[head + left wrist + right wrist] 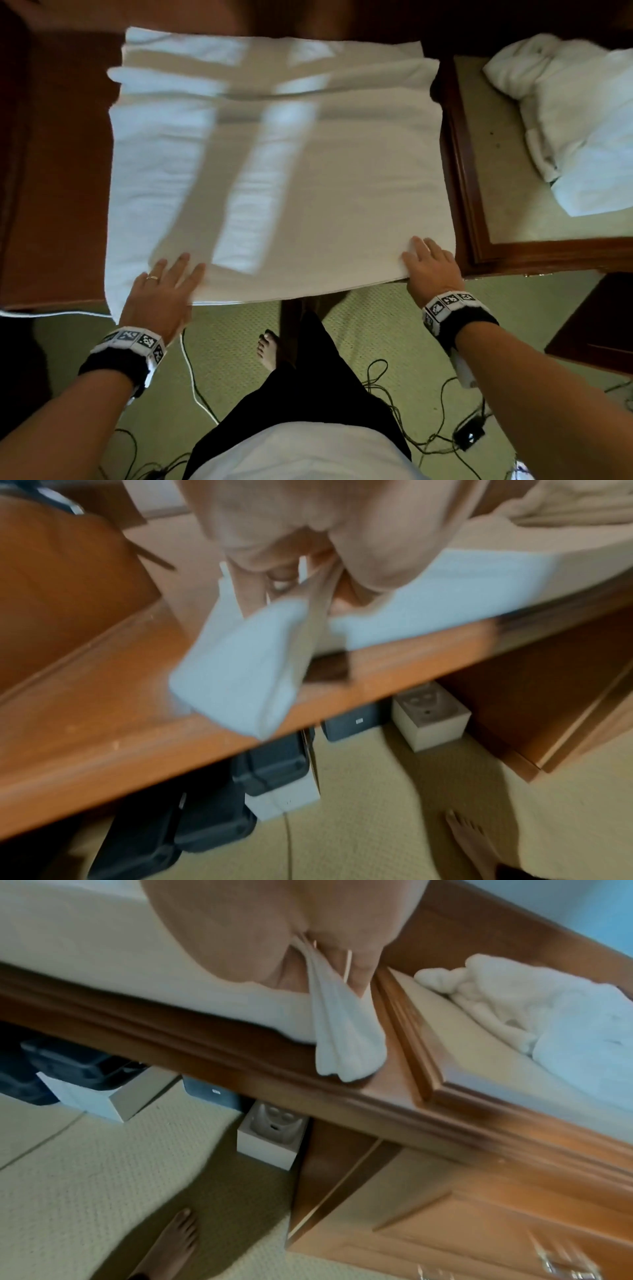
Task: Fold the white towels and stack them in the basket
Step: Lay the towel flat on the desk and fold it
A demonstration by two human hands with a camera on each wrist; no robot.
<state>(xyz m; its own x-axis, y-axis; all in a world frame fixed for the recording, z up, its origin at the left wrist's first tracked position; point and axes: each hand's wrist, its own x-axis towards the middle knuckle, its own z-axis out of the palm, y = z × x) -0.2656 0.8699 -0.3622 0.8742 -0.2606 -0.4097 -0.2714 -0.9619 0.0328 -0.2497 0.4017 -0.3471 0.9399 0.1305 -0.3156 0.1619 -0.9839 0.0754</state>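
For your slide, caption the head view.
Both hands, left hand and right hand, grip a white towel's near corners.

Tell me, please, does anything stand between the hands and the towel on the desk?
Nothing visible does: the left hand and right hand already grip the towel at its near corners.

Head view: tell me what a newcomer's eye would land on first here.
First, the big white towel spread across the brown wooden desk, streaked with bands of light. Next, the left hand and right hand at its near corners; the wrist views show each pinching the layered edge. Then the crumpled white pile on the side table to the right.
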